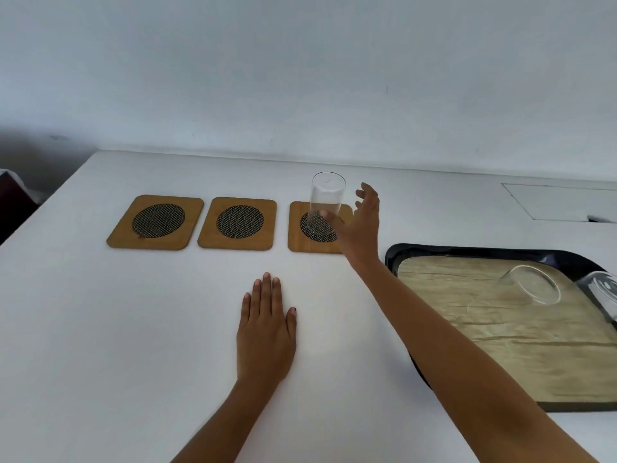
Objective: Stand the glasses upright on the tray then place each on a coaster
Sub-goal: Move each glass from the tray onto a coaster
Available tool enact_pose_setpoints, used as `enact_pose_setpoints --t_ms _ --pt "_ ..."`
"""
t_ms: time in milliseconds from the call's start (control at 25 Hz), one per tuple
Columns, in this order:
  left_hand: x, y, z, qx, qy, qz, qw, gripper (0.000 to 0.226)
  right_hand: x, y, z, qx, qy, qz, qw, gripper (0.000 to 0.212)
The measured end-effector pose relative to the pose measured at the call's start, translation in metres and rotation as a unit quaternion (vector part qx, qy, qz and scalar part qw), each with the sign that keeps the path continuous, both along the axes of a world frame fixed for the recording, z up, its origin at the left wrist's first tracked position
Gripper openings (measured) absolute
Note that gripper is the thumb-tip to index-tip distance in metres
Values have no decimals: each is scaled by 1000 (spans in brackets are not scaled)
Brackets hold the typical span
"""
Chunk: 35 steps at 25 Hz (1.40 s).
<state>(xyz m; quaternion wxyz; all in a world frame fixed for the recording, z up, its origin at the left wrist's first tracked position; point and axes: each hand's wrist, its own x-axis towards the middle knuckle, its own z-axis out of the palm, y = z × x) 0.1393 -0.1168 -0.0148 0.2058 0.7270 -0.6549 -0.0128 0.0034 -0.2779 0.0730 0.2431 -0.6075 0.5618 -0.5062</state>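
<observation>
Nearest you, your left hand [266, 332] lies flat on the white table [133, 329], palm down, fingers straight and close together, holding nothing. Your right forearm crosses up from the lower right, passing over the near left corner of the tray [467, 251].

The tray sits at the right, black-rimmed with a pale wood-grain liner. On it a clear glass [521, 289] lies on its side, its open mouth towards you. A second glass [601, 292] shows at the right edge of the view, over the tray's rim (cut off by the frame, so you cannot tell how it rests).

Further out, your right hand [362, 222] is beside the third glass [325, 203], fingers spread and curled apart; the thumb seems to be at the base of the glass, though you cannot tell whether it touches. That glass stands upright on the dark mesh circle of the right coaster [300, 243].

In line to its left lie the middle coaster [237, 224] and the left coaster [157, 222], both bare, set just beside each other without touching. Beyond them the table meets a plain pale wall [300, 78].
</observation>
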Motion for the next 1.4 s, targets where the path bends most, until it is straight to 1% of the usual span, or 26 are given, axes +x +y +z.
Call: enact_pose_setpoints --t_ms 120,280,400,560,640,760,880,960,1040,1160,1400 --pt "0 1 5 8 4 -7 1000 60 -29 34 19 -66 -2 -31 997 76" --pt "2 3 7 11 11 -16 1000 62 -75 89 37 -102 16 -88 991 60" --pt "2 4 7 7 7 -22 1000 63 -113 130 38 -133 36 -162 977 49" --pt "2 4 5 -12 14 -17 1000 64 -155 168 21 -163 63 -258 950 34" --pt "0 5 4 -17 18 -15 1000 65 -176 173 8 -145 67 -296 942 41" --pt "-2 7 2 -23 22 -3 999 64 -198 167 -7 -61 65 -319 944 64" --pt "-2 7 3 -28 30 2 999 57 -208 159 -15 12 58 -291 955 81" --pt "-3 7 4 -28 36 7 999 51 -214 155 -20 42 47 -268 961 87" --pt "-4 7 4 -25 30 9 999 54 -220 152 -23 58 38 -249 966 86" --pt "-3 7 6 -7 11 4 1000 68 -223 149 -28 59 39 -229 971 76" --pt "-3 6 7 -1 17 8 1000 64 -219 151 -15 26 28 -202 979 65"
